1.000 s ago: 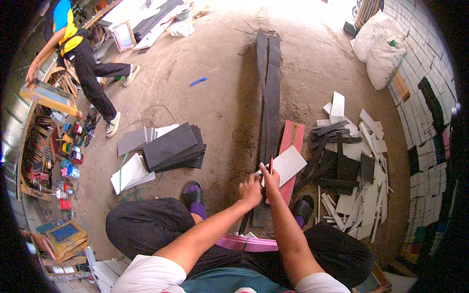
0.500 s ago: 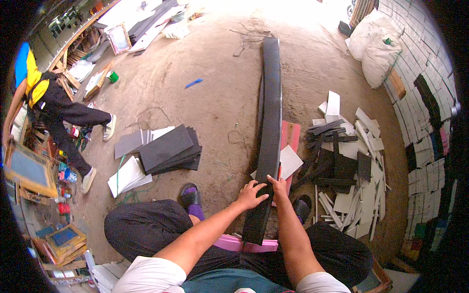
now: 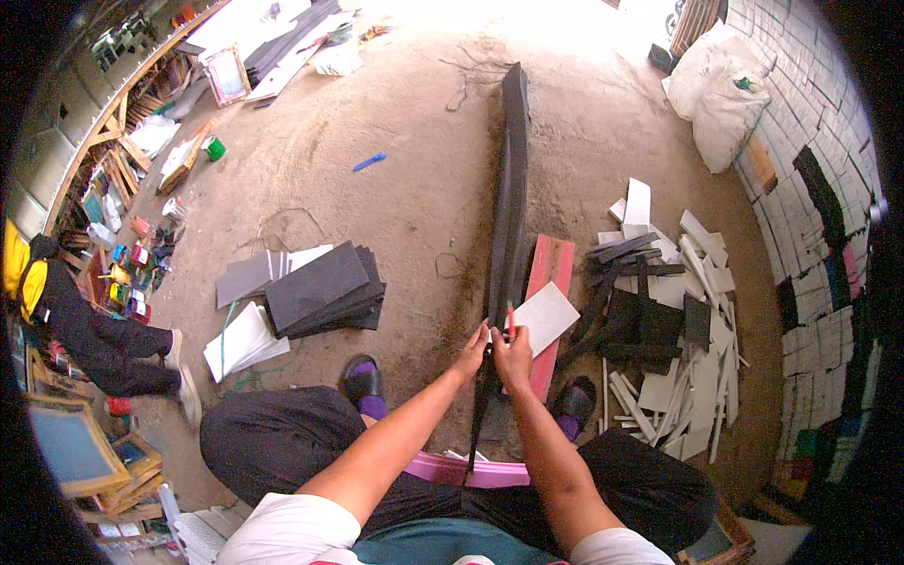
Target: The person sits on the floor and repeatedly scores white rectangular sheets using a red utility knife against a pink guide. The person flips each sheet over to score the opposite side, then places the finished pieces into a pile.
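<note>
A long black strip of sheet material [image 3: 509, 188] stretches from my lap far across the floor, now tilted up nearly on its edge. My left hand [image 3: 472, 357] pinches its near part from the left side. Close beside it, my right hand [image 3: 513, 363] is closed round a slim red pen-like tool [image 3: 511, 321], its tip pointing away from me; those fingers also touch the strip. Under the strip lie a reddish plank [image 3: 556, 264] and a white rectangular piece [image 3: 550, 317]. Across my lap is a pink board [image 3: 499, 474], partly hidden by the strip.
Left of my feet lie stacked black sheets [image 3: 320, 287] and white sheets [image 3: 247, 341]. A pile of white and black offcuts [image 3: 697, 377] is on the right. White sacks [image 3: 725, 104] stand by the block wall. A blue tool [image 3: 369, 162] lies ahead. Another person [image 3: 85, 320] is at far left.
The black strip has turned from lying flat to nearly on edge. My hands have moved closer together, and the white piece is more exposed. The other person has shifted toward the left rim.
</note>
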